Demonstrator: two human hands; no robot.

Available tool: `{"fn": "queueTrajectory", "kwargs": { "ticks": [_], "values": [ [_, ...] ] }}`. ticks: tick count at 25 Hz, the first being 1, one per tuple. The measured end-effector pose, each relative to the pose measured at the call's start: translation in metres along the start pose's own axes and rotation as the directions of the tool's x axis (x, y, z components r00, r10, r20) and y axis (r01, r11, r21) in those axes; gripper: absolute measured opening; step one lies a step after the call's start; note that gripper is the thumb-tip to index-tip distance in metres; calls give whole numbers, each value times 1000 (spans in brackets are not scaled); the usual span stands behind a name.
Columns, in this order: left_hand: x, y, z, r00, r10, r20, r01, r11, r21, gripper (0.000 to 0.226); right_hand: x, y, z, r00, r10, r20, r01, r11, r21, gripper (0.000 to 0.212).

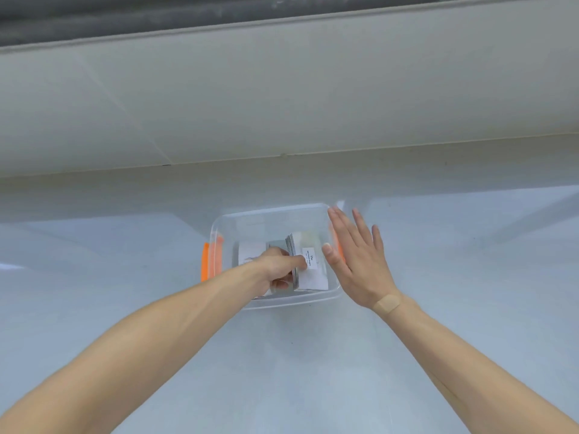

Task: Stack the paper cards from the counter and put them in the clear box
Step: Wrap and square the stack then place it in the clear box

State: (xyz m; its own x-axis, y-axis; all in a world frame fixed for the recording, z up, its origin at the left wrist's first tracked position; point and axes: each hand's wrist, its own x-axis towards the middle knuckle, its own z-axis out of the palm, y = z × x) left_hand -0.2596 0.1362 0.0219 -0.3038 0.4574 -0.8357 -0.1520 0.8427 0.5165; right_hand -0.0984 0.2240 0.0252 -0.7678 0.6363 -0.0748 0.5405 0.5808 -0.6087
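Clear box (275, 214) sits on the pale desk (313, 355), about midway between its left and right edges and nearer the back wall than the near edge. Orange latch (205, 261) on the box's left end; a second orange latch shows faintly behind the right hand.

Left hand (275, 267) reaches down inside the box. Its grip is clamped on the stack of paper cards (308, 274): thumb lies across the top card, remaining fingers curl under the stack's left edge. The stack sits in the right half of the box, tilted, its left edge lifted and fanned so the layered card edges show. Top card is white with a small printed label; text too small to read. Whether the stack's right edge touches the box floor, cannot tell.

More paper (250, 252) lies flat on the box floor to the left, partly hidden by the left hand.

Right hand (354, 261) is at the box's right end, palm flat, fingers spread apart and straight, holding nothing. Whether it presses on the rim, cannot tell. Tan bandage (387, 303) on the right wrist.
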Motion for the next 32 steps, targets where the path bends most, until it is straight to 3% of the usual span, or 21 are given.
{"fn": "queueTrajectory", "kwargs": {
  "ticks": [4, 6, 9, 20, 27, 32],
  "values": [
    [8, -2, 6, 1000, 29, -10, -29, 998, 53, 12, 0, -1, 0, 1000, 2, -5, -2, 1000, -24, 64],
    [10, -5, 7, 995, 60, -79, -45, 983, 179, 24, 0, -2, 1, 1000, 0, -13, 0, 999, -45, 63],
    [7, -4, 11, 976, 118, -181, -40, 923, 382, 23, 0, -2, 1, 1000, 1, -15, -2, 998, -61, 62],
    [10, 1, 16, 984, 111, -141, -51, 927, 371, 26, 0, -2, 2, 1000, -1, -21, 0, 997, -73, 61],
    [11, 8, 30, 985, 84, -150, 14, 830, 557, 37, 0, -1, 5, 999, -4, -44, 0, 996, -91, 60],
    [-8, 18, 26, 989, 50, -138, 44, 797, 603, 31, 0, -1, 0, 1000, -17, -17, 13, 979, -203, 64]
  ]
}}
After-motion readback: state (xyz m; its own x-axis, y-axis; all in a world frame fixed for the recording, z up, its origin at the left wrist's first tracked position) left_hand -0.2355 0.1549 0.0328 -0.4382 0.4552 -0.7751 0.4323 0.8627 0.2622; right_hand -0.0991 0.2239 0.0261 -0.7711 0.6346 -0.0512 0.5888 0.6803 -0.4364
